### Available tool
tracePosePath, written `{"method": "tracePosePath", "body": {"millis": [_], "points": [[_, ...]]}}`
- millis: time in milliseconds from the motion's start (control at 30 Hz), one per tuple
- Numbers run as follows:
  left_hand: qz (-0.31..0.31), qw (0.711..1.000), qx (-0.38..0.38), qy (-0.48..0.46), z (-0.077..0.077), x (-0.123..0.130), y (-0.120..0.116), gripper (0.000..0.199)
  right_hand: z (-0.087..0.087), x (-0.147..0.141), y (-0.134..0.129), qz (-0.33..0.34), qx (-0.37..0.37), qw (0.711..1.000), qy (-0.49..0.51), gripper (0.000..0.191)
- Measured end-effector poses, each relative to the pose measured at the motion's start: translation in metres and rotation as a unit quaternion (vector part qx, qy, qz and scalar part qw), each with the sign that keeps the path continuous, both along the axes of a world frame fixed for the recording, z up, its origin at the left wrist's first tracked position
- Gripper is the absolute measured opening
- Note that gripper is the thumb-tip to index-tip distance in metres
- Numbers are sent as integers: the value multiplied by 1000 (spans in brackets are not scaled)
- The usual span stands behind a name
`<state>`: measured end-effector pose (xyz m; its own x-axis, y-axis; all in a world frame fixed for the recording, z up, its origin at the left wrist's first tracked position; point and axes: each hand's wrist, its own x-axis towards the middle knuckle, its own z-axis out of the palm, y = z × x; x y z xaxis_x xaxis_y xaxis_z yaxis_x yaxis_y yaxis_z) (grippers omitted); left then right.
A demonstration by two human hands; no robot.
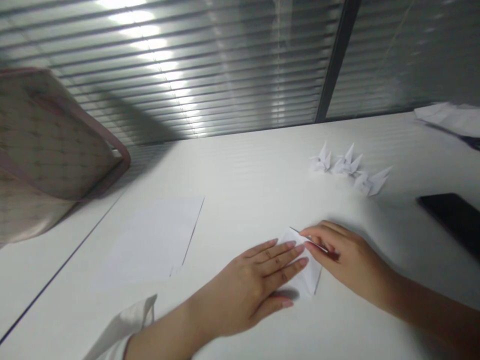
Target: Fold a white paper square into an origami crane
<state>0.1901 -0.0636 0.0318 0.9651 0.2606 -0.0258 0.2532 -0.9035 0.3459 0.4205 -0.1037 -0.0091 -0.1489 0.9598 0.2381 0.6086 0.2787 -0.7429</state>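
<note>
A small folded piece of white paper (309, 275) lies on the white table beneath my hands. My left hand (262, 280) rests flat across it, fingers stretched out and pressing it down. From the other side, my right hand (337, 250) pinches the paper's right edge between thumb and forefinger. Part of the paper is hidden under my left fingers. Beyond my hands, toward the window, stand several folded white paper cranes (347, 164) in a loose row.
White paper sheets (157, 235) lie at the left. A patterned bag (48, 150) with pink handles stands at the far left. On the right is a dark phone (452, 217), with crumpled white paper (450, 119) behind it. Window blinds (225, 65) border the table's back edge.
</note>
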Motion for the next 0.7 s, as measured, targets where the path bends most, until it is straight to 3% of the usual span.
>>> {"method": "tracePosePath", "body": {"millis": [233, 700], "points": [[-25, 999, 30, 23, -1, -5, 3, 60, 3, 9, 4, 103, 105, 981, -129, 27], [-21, 998, 57, 36, 3, -2, -17, 85, 8, 19, 5, 169, 81, 955, -229, 37]]}}
